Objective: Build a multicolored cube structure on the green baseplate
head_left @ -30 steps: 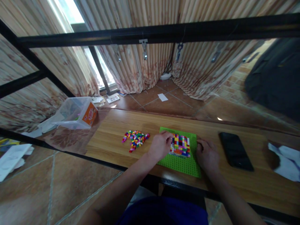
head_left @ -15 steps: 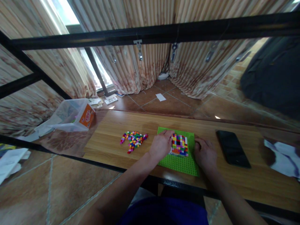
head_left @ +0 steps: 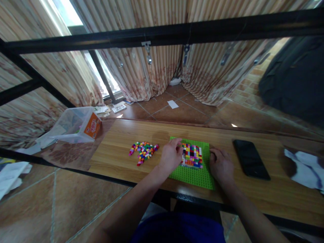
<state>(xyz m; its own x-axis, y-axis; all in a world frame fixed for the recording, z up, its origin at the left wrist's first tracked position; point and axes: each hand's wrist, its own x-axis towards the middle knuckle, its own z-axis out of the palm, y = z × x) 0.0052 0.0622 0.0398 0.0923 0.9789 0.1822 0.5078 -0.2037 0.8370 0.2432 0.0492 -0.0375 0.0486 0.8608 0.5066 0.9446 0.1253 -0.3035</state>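
Note:
A green studded baseplate (head_left: 193, 179) lies on the wooden table, bearing a block of small multicoloured bricks (head_left: 192, 156) set close together. My left hand (head_left: 171, 153) is at the left edge of the block, over the baseplate, its fingers bent and slightly apart; no brick shows between them. My right hand (head_left: 221, 165) rests at the baseplate's right edge, fingers curled against that edge. To the left of my left hand, a pile of loose small bricks (head_left: 144, 151) in many colours is spread on the wood.
A black phone (head_left: 251, 159) lies to the right on the table (head_left: 113, 148), with crumpled white paper (head_left: 307, 168) beyond it. A clear plastic bin (head_left: 76, 125) with an orange label stands at the left. A black metal bar (head_left: 162, 36) crosses ahead, before striped curtains.
My left hand has drawn back slightly left from the brick block, uncovering more of its left side. My right hand stays at the baseplate edge. The view has shifted slightly.

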